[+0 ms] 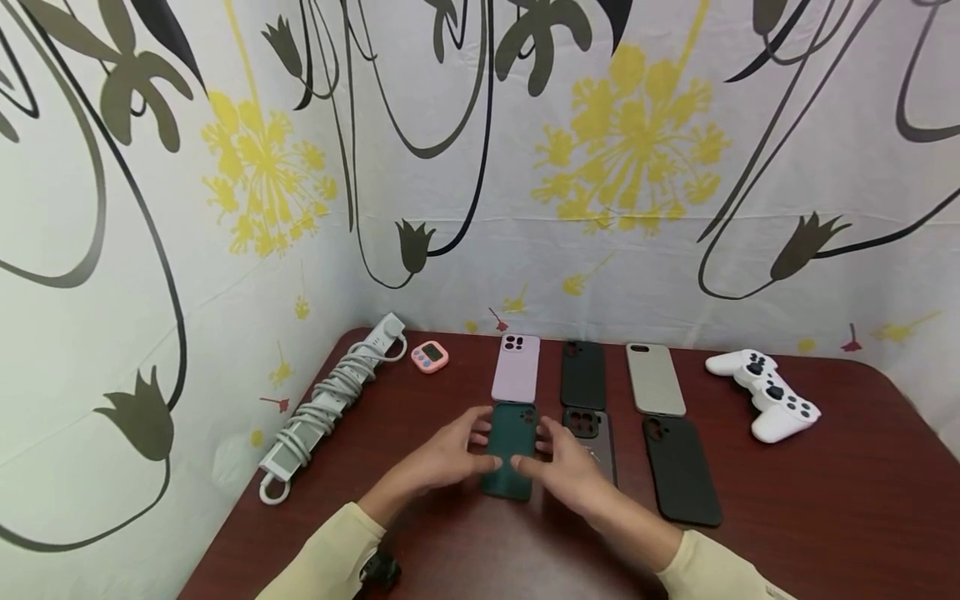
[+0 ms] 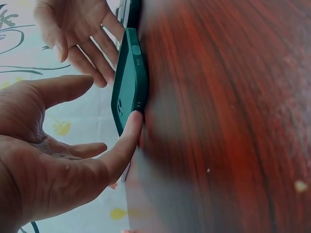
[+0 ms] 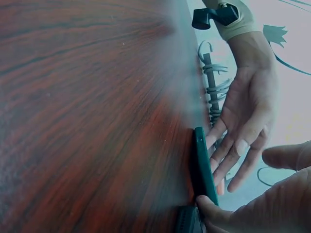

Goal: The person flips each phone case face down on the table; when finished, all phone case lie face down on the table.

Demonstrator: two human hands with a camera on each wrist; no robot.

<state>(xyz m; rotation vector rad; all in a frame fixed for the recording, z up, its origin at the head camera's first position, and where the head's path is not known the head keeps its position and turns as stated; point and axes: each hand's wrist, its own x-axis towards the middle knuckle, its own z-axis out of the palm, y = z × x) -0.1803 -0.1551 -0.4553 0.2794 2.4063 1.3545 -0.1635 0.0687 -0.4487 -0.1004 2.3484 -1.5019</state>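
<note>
A dark green phone case [image 1: 510, 454] lies on the table between both hands, its camera cutouts toward the far right corner. My left hand [image 1: 447, 454] is at its left side; in the left wrist view a finger [image 2: 127, 141] touches the case's edge while the thumb stands apart. On the opposite side is my right hand [image 1: 570, 468], with a fingertip [image 3: 206, 201] against the edge in the right wrist view. Just beyond lies a lilac case [image 1: 515, 377]. Partly behind the right hand is a smoky grey case [image 1: 606, 446] with a dark camera frame.
Farther right lie two black cases [image 1: 583, 379] [image 1: 682, 473] and a light grey case [image 1: 655, 379]. A white game controller [image 1: 767, 393] sits at the right. Along the left edge is a power strip [image 1: 303, 437] wrapped in its cord, with a pink timer [image 1: 430, 357] nearby. Patterned cloth hangs behind.
</note>
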